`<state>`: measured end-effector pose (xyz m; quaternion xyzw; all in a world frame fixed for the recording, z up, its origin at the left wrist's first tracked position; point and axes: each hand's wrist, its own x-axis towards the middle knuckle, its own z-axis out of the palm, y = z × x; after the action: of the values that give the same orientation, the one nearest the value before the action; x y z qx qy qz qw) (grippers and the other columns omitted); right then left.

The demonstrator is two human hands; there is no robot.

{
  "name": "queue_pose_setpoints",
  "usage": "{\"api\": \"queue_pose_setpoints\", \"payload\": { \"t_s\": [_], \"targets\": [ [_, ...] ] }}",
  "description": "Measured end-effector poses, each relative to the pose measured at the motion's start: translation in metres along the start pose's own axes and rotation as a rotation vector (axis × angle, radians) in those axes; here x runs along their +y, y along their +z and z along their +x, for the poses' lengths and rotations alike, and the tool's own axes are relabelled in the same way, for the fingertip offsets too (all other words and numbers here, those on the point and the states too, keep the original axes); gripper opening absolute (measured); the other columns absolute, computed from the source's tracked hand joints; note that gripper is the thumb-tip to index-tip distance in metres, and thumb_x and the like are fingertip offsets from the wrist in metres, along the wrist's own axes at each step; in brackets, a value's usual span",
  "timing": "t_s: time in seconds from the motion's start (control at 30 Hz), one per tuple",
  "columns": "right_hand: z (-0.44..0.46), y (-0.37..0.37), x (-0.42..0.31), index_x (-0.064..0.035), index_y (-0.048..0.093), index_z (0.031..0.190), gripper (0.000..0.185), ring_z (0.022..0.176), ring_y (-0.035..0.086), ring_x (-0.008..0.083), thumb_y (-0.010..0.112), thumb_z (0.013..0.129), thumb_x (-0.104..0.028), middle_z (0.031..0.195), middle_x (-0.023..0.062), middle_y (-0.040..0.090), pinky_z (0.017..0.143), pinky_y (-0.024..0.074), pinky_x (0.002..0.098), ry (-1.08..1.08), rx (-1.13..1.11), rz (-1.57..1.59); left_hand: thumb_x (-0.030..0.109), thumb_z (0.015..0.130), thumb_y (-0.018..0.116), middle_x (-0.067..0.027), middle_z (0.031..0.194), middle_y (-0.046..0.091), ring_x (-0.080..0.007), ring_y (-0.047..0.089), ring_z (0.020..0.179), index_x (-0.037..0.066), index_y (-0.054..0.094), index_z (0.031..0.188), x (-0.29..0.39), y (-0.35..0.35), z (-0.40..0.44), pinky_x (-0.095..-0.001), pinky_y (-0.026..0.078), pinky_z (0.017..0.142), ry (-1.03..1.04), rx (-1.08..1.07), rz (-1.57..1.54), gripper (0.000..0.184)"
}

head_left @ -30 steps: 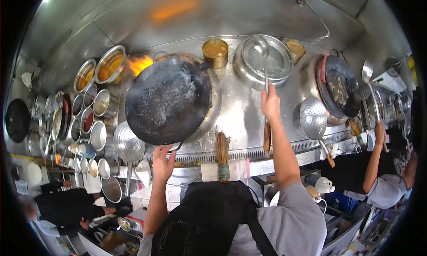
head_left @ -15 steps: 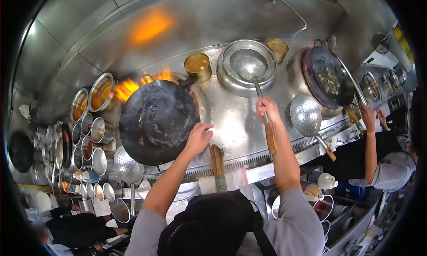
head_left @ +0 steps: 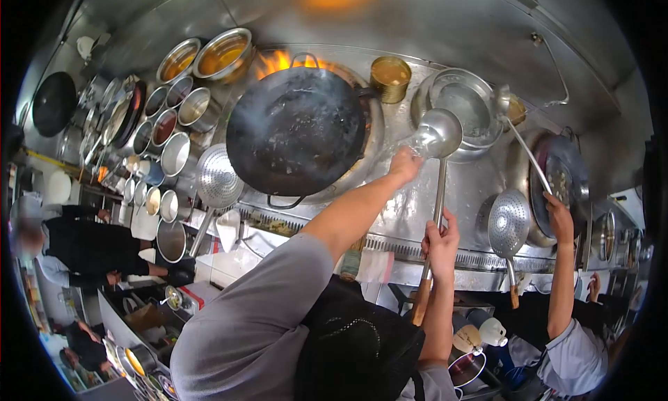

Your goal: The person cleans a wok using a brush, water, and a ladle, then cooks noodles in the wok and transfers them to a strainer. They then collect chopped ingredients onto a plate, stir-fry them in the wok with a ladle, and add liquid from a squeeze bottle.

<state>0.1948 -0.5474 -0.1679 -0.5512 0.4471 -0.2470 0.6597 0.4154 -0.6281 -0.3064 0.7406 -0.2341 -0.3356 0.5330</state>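
My right hand [head_left: 440,246] grips the handle of a metal ladle [head_left: 442,131], near its wooden end. The ladle's bowl is tipped to the left beside the round water pot [head_left: 426,98]. Water spills from it onto my left hand [head_left: 406,166], which is stretched out at the bowl's lip; splash and blur hide its fingers. To the left, a black wok [head_left: 292,140] sits smoking on the burner, with flames [head_left: 275,63] behind it.
A tin can [head_left: 390,77] stands between wok and pot. Perforated skimmers lie left [head_left: 218,177] and right [head_left: 509,223]. A co-worker's hand [head_left: 559,216] holds another ladle at a wok on the right. Seasoning pots [head_left: 199,111] and bowls [head_left: 224,54] crowd the left.
My left hand has moved from beside the wok to the ladle's bowl. The ladle has come out of the pot and tipped, spilling water. The view has turned.
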Motion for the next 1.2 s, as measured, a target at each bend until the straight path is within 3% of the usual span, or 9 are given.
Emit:
{"api": "queue_pose_setpoints", "payload": {
  "t_s": [0.07,0.2,0.3,0.43,0.67,0.77,0.87,1.07,1.2],
  "targets": [
    [0.003,-0.003,0.031,-0.0004,0.045,0.147,0.050,0.052,0.055,0.0122,0.059,0.101,-0.009,0.071,0.0039,0.059,0.043,0.0457,0.0298,-0.003,-0.018,-0.077,0.013,0.085,0.067,-0.0213,0.101,0.073,-0.0373,0.073,0.091,0.001,0.066,0.108,-0.013,-0.013,-0.008,-0.0485,0.056,0.080,0.224,0.123,0.222,0.025],
    [0.007,0.019,0.065,0.0069,0.047,0.148,0.055,0.098,0.071,0.0354,0.061,0.096,-0.006,0.109,0.0264,0.071,0.092,0.0557,0.0451,-0.094,0.123,-0.549,0.017,0.083,0.068,-0.0194,0.101,0.073,-0.0384,0.070,0.091,0.004,0.065,0.103,-0.022,-0.084,-0.040,-0.0482,0.055,0.084,0.284,-0.270,0.526,0.024],
    [0.019,0.020,0.134,0.0093,0.046,0.147,0.056,0.133,0.054,0.0493,0.060,0.094,-0.003,0.144,0.0342,0.055,0.111,0.0443,0.0481,-0.375,0.193,-0.707,0.009,0.088,0.064,-0.0167,0.104,0.072,-0.0348,0.070,0.101,0.007,0.065,0.105,-0.052,-0.151,-0.095,-0.0433,0.055,0.089,0.721,-0.292,0.498,0.017],
    [0.017,0.037,0.168,0.0072,0.042,0.150,0.061,0.132,0.053,0.0489,0.061,0.093,-0.002,0.145,0.0333,0.053,0.111,0.0440,0.0488,-0.338,0.156,-0.814,0.001,0.095,0.059,-0.0124,0.103,0.072,-0.0311,0.072,0.101,0.003,0.063,0.106,-0.049,-0.254,-0.209,-0.0440,0.057,0.090,0.149,-0.242,0.341,0.012],
    [0.040,0.049,0.220,0.0078,0.027,0.159,0.080,0.141,0.042,0.0519,0.066,0.092,-0.013,0.155,0.0371,0.040,0.120,0.0345,0.0516,-0.429,-0.108,-1.076,-0.011,0.089,0.058,-0.0110,0.088,0.072,-0.0233,0.077,0.093,0.000,0.062,0.097,-0.167,-0.392,-0.435,-0.0352,0.061,0.080,-0.120,0.441,0.171,0.013],
    [0.053,0.049,0.227,0.0112,0.027,0.158,0.085,0.142,0.044,0.0497,0.070,0.094,-0.026,0.156,0.0369,0.040,0.121,0.0330,0.0520,-0.452,-0.184,-1.335,-0.004,0.090,0.061,-0.0148,0.083,0.071,-0.0243,0.078,0.083,0.000,0.062,0.095,-0.229,-0.397,-0.540,-0.0379,0.061,0.071,-0.278,0.718,0.090,0.007],
    [0.073,0.073,0.194,0.0073,0.068,0.124,0.051,0.118,0.063,0.0405,0.074,0.088,-0.027,0.120,0.0291,0.068,0.103,0.0492,0.0500,-0.545,-0.270,-1.772,0.001,0.086,0.064,-0.0170,0.086,0.071,-0.0290,0.076,0.079,0.003,0.063,0.092,-0.259,-0.381,-0.637,-0.0431,0.058,0.071,-0.474,0.946,0.061,0.006],
    [-0.033,0.193,0.168,-0.0019,0.073,0.117,0.048,0.102,0.067,0.0348,0.077,0.086,-0.038,0.106,0.0179,0.071,0.090,0.0530,0.0482,-1.026,0.157,-1.354,0.005,0.083,0.070,-0.0145,0.085,0.072,-0.0338,0.073,0.087,0.005,0.067,0.094,-0.370,-0.302,-0.803,-0.0436,0.058,0.075,-0.478,1.261,0.328,0.012],
    [-0.066,0.252,0.158,-0.0074,0.075,0.113,0.046,0.092,0.068,0.0328,0.078,0.084,-0.042,0.098,0.0132,0.073,0.083,0.0547,0.0479,-1.250,-0.029,-1.189,0.013,0.085,0.076,-0.0126,0.088,0.074,-0.0287,0.074,0.083,0.006,0.071,0.095,-0.346,-0.271,-0.900,-0.0398,0.058,0.076,-0.604,1.469,-0.085,0.013]
  ]
}}
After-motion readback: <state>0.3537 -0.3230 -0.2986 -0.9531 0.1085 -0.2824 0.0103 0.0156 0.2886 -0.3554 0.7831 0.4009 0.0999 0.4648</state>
